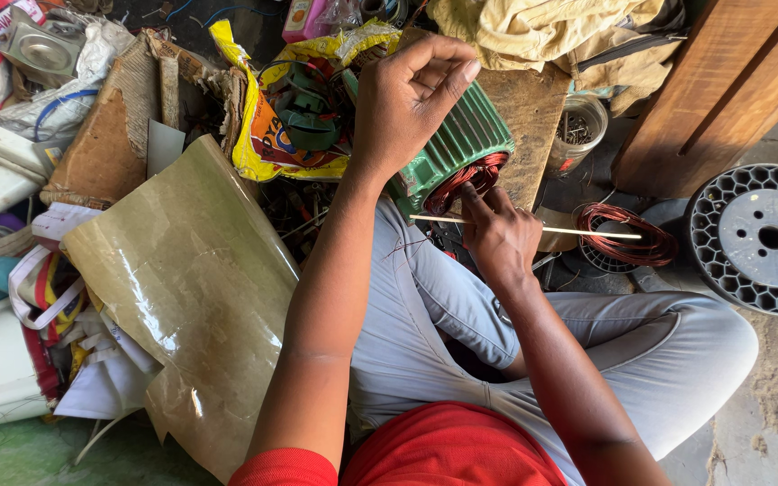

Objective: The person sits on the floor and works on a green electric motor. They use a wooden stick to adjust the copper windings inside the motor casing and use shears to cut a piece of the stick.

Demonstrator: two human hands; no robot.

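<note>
Person sits cross-legged on the floor, ribbed green metal motor housing [455, 144] propped by the knee, open end showing copper-red wire windings [466, 173] inside. Left hand [410, 99] lies curled over the top of the housing, its grip closed loosely on the ribbed shell, steadying it. Right hand [497, 236] sits just below the housing mouth, fingers pinched shut on a thin pale wooden stick [578, 231] that runs sideways right of the housing, fingertips touching the windings.

Risk, as I judge it: stick tip could scrape the wire enamel if pushed hard; housing is round and only hand-held, so it could roll off the knee; fine loose strands could snag on the fingers.

Right of the housing: loose coil of copper wire [623, 236], glossy; further right a grey perforated plastic spool [756, 238]. Left of the housing: yellow crinkled plastic bag [267, 148], then a stiff tan insulating sheet [191, 270], creased and matte.
</note>
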